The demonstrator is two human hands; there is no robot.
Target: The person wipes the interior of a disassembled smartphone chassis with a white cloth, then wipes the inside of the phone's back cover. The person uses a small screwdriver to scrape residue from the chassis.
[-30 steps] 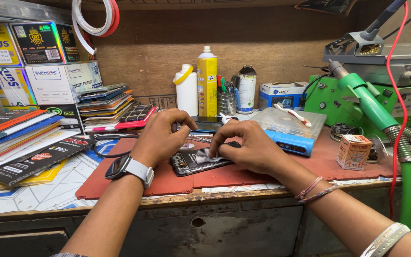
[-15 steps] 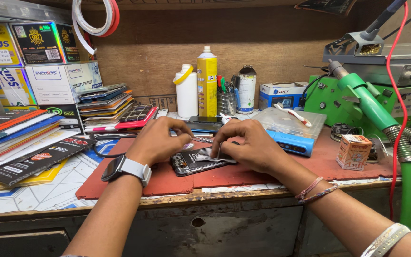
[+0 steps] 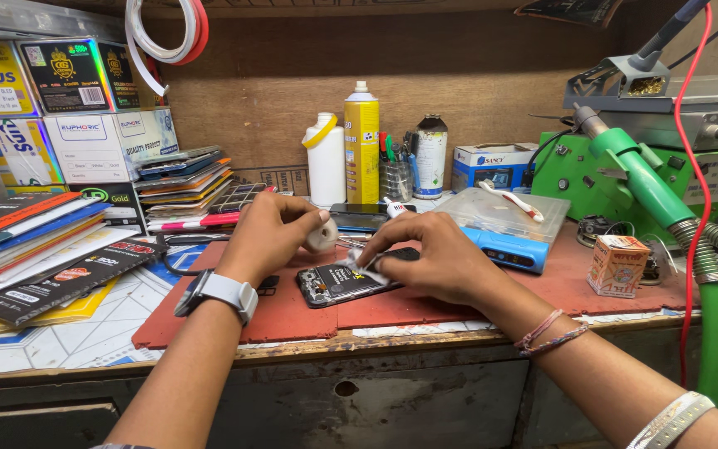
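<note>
Both forearms enter from 6 o'clock, converging toward centre frame. Left hand (image 3: 269, 234) at about 10 o'clock of centre, wrist banded, fingers curled, thumb and fingertips pinched in a closed grip on something small and white. Right hand (image 3: 434, 254) just beside it toward 3 o'clock, palm down, knuckles raised, thumb and forefinger nipped together at the tips. Right wrist threaded with thin bands, forearm angled out toward 5 o'clock. Hands close, not touching.
</note>
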